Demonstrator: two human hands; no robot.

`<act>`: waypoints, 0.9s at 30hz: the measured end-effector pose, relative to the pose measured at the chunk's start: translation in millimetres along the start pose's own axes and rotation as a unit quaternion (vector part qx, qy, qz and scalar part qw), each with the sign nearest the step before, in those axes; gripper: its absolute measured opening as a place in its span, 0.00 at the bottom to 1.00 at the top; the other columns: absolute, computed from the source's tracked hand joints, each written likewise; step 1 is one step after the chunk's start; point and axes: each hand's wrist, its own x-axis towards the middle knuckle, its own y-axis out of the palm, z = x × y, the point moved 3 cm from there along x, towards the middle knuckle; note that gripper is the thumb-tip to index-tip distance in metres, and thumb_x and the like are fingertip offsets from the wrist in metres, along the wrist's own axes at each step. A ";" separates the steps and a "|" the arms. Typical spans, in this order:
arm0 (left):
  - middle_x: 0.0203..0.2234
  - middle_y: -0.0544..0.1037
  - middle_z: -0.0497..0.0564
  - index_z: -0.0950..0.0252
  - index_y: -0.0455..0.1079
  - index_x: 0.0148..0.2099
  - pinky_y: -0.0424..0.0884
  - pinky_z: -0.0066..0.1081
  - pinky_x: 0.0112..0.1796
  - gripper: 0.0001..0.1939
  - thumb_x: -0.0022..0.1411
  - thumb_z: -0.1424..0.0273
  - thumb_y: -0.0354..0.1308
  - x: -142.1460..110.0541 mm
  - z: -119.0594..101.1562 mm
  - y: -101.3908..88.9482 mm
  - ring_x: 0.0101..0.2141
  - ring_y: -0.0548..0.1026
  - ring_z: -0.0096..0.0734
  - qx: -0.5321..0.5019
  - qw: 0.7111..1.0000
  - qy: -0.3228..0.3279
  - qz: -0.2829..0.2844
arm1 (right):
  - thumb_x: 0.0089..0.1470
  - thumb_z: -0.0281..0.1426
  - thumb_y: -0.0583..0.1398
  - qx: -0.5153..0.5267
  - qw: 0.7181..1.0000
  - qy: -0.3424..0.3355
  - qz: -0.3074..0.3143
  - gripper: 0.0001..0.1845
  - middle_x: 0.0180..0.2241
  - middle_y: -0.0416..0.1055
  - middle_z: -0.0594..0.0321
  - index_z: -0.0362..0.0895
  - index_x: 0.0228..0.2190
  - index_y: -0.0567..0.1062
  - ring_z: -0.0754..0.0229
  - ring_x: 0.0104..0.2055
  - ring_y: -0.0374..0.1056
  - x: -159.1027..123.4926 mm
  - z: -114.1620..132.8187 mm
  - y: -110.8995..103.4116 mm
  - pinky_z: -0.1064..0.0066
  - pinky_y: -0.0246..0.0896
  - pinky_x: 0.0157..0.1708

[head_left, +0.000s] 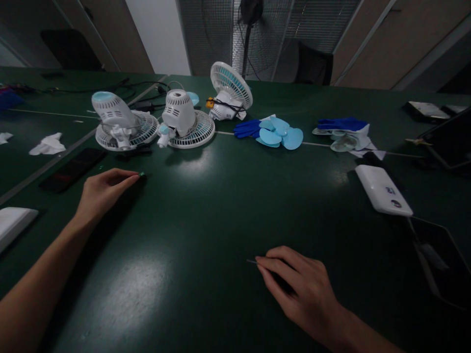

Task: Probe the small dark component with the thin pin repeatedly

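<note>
At the left, my left hand [105, 189] is closed in a pinch around a small green piece [142, 174], held close to the dark green table top [206, 211]. Its exact kind is too small to tell. My right hand [300, 284], low and right of the middle, pinches a thin grey stick-like piece [251, 261] whose tip points left. The rest of that piece is hidden by the fingers. Beyond my left hand lie two white fan bodies, one [117, 115] at the left and another [179, 113] beside it, each on its round grille.
A third fan [230, 90] stands behind. Light blue fan blades [281, 132] and blue gloves [247, 128] lie at the table's middle, more gloves [342, 124] to the right. A white power bank-like device [382, 189] is at right, a black phone [73, 169] at left.
</note>
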 end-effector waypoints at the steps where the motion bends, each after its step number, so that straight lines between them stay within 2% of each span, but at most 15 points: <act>1: 0.43 0.85 0.53 0.62 0.80 0.52 0.72 0.30 0.39 0.28 0.59 0.47 0.64 -0.4 -0.2 -0.5 0.42 0.80 0.42 -0.001 1.000 -0.004 -0.001 | 0.67 0.26 0.59 0.000 1.000 0.001 0.001 0.10 0.38 0.78 0.60 0.46 0.45 0.80 0.62 0.34 0.76 -0.2 -0.3 0.1 0.71 0.69 0.31; 7: 0.44 0.84 0.53 0.62 0.79 0.53 0.73 0.32 0.43 0.28 0.59 0.48 0.64 -1.9 -1.9 0.5 0.43 0.81 0.42 -0.006 1.000 -0.001 0.003 | 0.66 0.25 0.59 0.008 1.000 -0.001 0.006 0.10 0.38 0.78 0.60 0.46 0.46 0.80 0.61 0.34 0.76 -0.2 -0.6 0.5 0.71 0.70 0.32; 12: 0.47 0.83 0.55 0.63 0.77 0.56 0.73 0.34 0.48 0.29 0.61 0.49 0.62 -2.1 -6.9 4.4 0.46 0.81 0.43 -0.009 0.999 0.031 0.009 | 0.66 0.25 0.60 0.002 1.000 -0.004 -0.003 0.10 0.38 0.78 0.60 0.45 0.45 0.80 0.62 0.34 0.76 0.3 -0.1 0.1 0.71 0.70 0.31; 16: 0.48 0.83 0.55 0.61 0.78 0.57 0.74 0.35 0.48 0.28 0.62 0.50 0.61 -3.5 -9.6 5.8 0.46 0.81 0.44 0.004 0.998 0.056 0.014 | 0.66 0.25 0.59 -0.001 1.000 -0.006 -0.004 0.10 0.37 0.78 0.60 0.45 0.44 0.80 0.62 0.33 0.76 0.4 0.6 -0.9 0.71 0.70 0.30; 27: 0.43 0.85 0.53 0.62 0.80 0.51 0.76 0.37 0.48 0.26 0.62 0.48 0.60 -7.5 -7.2 3.1 0.42 0.82 0.43 0.052 0.991 0.116 -0.045 | 0.66 0.26 0.59 -0.006 1.000 -0.006 -0.009 0.11 0.36 0.78 0.61 0.45 0.44 0.81 0.62 0.33 0.76 1.5 1.7 -1.3 0.72 0.70 0.30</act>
